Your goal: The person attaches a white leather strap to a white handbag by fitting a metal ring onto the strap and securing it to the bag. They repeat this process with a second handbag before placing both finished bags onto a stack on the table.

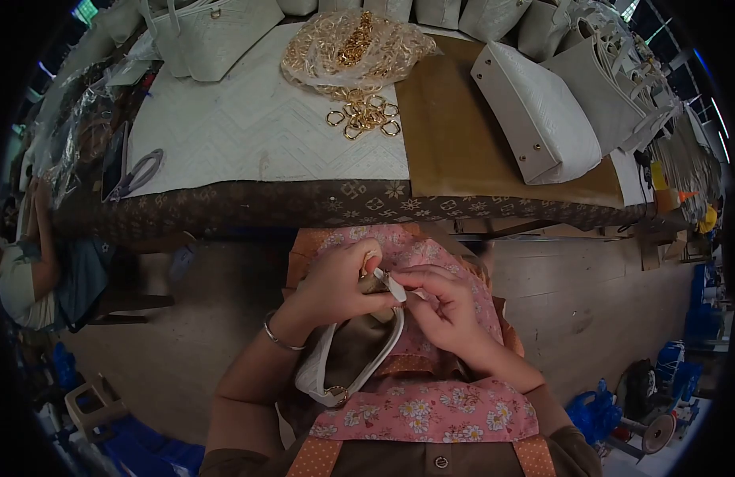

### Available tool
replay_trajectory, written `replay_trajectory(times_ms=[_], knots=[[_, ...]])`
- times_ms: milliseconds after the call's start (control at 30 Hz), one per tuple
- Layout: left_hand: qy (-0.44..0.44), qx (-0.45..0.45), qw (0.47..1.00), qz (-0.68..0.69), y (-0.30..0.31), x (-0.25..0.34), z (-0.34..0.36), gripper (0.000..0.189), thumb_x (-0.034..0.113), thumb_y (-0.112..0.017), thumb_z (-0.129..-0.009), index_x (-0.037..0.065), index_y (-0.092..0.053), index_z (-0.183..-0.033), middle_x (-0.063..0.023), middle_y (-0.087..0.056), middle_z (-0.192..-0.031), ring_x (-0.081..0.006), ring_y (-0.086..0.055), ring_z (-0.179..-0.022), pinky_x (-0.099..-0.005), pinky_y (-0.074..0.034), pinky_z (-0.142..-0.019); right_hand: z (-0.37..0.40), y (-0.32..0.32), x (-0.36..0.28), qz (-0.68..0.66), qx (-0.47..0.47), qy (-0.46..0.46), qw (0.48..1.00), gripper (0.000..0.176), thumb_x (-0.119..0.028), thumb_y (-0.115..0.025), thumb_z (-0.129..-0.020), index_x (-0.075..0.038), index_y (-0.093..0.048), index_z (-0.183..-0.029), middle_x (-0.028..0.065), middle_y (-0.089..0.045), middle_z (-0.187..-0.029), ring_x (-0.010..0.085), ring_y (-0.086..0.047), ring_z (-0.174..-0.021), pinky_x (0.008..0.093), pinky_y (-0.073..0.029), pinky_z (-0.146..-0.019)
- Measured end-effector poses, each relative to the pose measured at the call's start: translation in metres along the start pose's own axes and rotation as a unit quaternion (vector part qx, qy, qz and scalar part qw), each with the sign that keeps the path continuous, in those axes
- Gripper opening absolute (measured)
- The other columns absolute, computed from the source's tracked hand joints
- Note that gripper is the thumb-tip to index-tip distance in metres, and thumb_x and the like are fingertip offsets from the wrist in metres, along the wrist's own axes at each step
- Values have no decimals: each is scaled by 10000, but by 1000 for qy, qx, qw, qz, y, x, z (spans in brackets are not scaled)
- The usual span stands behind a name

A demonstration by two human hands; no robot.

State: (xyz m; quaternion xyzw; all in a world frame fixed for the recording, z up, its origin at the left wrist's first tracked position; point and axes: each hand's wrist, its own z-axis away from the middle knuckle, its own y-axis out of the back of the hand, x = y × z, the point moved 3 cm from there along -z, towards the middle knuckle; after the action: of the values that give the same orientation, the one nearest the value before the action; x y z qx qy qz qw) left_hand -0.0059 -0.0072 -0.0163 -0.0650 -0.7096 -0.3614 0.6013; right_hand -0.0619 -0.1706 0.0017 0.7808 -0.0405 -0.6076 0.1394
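Note:
A white handbag (310, 375) sits open on the lap, its dark olive lining showing. One gold ring (335, 391) is fixed at the end of its rim nearest the body. My left hand (339, 278) is closed around the far end of the bag, thumb and fingers bent over its rim. Between the two hands a short white strap tab (393, 288) sticks up. My right hand (443, 306) pinches at this tab with thumb and forefinger. Fingers hide part of the tab and whatever hardware is beside it.
On the table ahead lie a plastic bag of gold rings (355, 52), loose gold D-rings (363, 115) and a grey cord loop (141, 173). White handbags (542, 115) stand right and behind. Another person (45, 270) sits at left. A stool (93, 405) is lower left.

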Motion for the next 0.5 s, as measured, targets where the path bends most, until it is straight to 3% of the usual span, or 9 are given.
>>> replay_trajectory(times_ms=[100,167,300,367,433,500], knots=[[1,7,1000,5,-4,-2,-1,501,314,-804,-578,74,-391,-729,-61,-400,-614,-191,-392,-557,-327,-323,-504,-2,4,3,-23,-40,-52,998,106,-32,-639,-820,14,-580,-895,40,-618,-852,102,-591,-814,226,-462,-720],[-4,5,1000,5,-6,-2,-1,504,318,-804,-571,74,-393,-733,-60,-404,-612,-193,-396,-556,-327,-324,-502,-3,-1,15,-251,-69,-217,941,124,-39,-644,-820,1,-567,-908,30,-610,-853,91,-589,-804,219,-472,-709],[-18,-91,995,21,6,2,-2,387,238,-737,-642,71,-412,-767,-57,-423,-616,-193,-416,-552,-322,-332,-499,-5,-4,34,-251,-88,-227,937,146,-33,-656,-809,-21,-553,-912,17,-602,-848,85,-590,-783,220,-486,-691],[-43,-134,989,49,11,1,-3,334,202,-706,-671,68,-420,-782,-54,-430,-617,-182,-425,-552,-316,-336,-498,-4,-6,44,-362,-87,-299,879,162,-24,-669,-793,-45,-544,-893,3,-598,-831,76,-581,-764,218,-484,-674],[48,-204,973,99,10,-7,-3,261,142,-658,-701,62,-434,-809,-47,-439,-621,-141,-435,-563,-298,-340,-499,-3,-7,46,-359,-90,-302,878,165,-18,-673,-788,-50,-542,-882,-2,-593,-821,72,-575,-751,213,-477,-672],[41,-195,975,94,7,-10,-5,259,140,-658,-703,59,-438,-813,-40,-442,-621,-123,-430,-570,-291,-339,-499,-3,-9,47,-358,-94,-306,877,169,-12,-676,-782,-55,-539,-870,-8,-589,-810,68,-569,-738,208,-469,-669]])
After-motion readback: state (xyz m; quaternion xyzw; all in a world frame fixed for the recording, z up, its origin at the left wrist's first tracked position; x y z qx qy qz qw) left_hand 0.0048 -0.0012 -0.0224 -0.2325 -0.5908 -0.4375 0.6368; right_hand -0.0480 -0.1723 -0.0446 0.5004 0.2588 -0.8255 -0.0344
